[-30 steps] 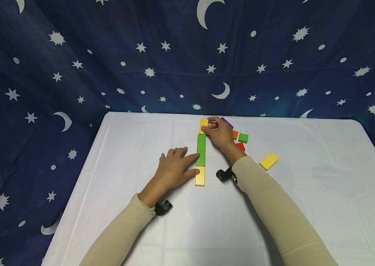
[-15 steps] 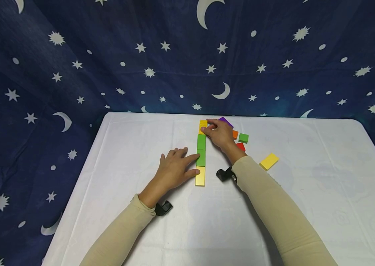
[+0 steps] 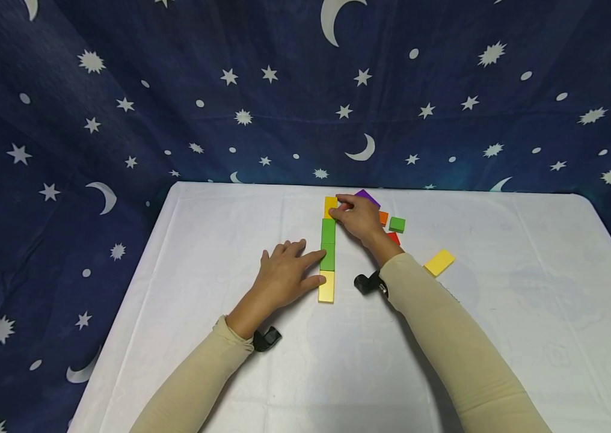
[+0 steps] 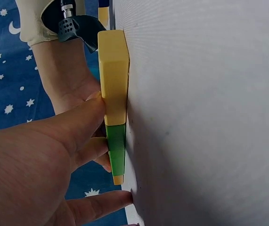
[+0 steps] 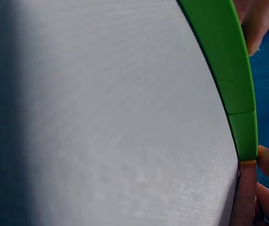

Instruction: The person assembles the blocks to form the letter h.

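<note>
A straight row of blocks runs away from me in the head view. Nearest is a yellow block (image 3: 326,292), then two green blocks (image 3: 328,231) end to end, then a far yellow block (image 3: 329,205). My right hand (image 3: 361,220) pinches this far block between thumb and fingers, right at the end of the green ones. My left hand (image 3: 282,274) lies left of the row with its fingers spread. Its index fingertip touches the nearer green block, and its thumb rests on the near yellow block (image 4: 115,80), as the left wrist view also shows.
Right of the row lie a purple block (image 3: 368,198), an orange block (image 3: 383,219), a small green block (image 3: 397,225) and a red block (image 3: 393,239), partly behind the right hand and forearm. Another yellow block (image 3: 439,263) lies farther right on the white table (image 3: 527,337). A starry curtain (image 3: 284,60) hangs behind.
The far yellow block has slid slightly toward me, up to the green blocks, in my right hand's pinch. My left hand has stayed in place.
</note>
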A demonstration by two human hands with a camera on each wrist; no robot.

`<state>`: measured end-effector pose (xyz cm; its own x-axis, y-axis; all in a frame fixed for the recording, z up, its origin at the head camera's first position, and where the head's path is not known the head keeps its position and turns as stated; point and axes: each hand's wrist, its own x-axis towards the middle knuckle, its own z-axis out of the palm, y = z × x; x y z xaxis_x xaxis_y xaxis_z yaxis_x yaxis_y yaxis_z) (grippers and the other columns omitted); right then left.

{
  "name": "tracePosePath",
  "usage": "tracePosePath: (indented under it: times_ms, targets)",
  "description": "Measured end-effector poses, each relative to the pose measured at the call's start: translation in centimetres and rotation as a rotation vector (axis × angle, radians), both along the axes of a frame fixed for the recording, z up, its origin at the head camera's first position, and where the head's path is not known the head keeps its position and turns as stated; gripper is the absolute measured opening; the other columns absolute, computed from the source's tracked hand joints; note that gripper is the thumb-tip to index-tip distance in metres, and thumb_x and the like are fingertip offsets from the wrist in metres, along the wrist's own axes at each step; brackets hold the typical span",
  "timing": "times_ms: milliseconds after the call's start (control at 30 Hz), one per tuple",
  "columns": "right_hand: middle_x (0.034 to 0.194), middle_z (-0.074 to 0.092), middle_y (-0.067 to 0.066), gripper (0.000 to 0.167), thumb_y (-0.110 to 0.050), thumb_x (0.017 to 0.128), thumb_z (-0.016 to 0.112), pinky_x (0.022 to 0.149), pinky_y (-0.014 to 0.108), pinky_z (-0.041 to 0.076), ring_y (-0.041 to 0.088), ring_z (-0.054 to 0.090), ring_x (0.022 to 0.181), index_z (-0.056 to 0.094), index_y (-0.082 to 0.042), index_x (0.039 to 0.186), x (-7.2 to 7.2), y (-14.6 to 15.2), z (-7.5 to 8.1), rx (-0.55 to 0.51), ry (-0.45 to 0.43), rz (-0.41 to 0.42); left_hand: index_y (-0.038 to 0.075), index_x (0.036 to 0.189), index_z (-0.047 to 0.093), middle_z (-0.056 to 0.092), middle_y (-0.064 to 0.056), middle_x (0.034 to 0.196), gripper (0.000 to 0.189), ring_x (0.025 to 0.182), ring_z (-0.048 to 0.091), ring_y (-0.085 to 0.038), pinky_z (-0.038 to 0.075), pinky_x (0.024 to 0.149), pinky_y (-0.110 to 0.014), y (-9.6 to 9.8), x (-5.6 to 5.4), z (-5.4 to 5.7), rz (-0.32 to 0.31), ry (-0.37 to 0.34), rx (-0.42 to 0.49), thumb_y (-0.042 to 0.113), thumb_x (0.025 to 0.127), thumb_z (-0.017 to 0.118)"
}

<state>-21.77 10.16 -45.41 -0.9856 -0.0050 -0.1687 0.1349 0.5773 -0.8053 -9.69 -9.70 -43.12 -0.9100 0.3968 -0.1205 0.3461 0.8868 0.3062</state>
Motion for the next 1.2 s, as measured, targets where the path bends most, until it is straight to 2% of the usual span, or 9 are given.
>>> tracePosePath:
  times_ms: [733,1200]
  targets:
    - [0.1,0.068,0.005,0.053,-0.032,0.093,0.074,0.102,0.042,0.045,0.025,0.056,0.106,0.063,-0.016,0.142,-0.04,0.15,-0.04,0.031,0.023,0.038,0.039,0.148,0.054,0.047,-0.012,0.158,0.058,0.143,0.043,-0.043,0.032,0.107,-0.078,0.04,-0.02,-0.04,0.002,-0.006,-0.008,0.058,0.095,0.064]
    - [0.099,0.067,0.004,0.052,-0.033,0.093,0.075,0.101,0.041,0.044,0.025,0.055,0.107,0.063,-0.018,0.142,-0.03,-0.01,0.1,0.039,0.006,0.017,0.038,0.148,0.054,0.047,-0.013,0.158,0.058,0.143,0.043,-0.044,0.032,0.107,-0.078,0.04,-0.15,-0.05,-0.003,-0.009,-0.009,0.058,0.094,0.065]
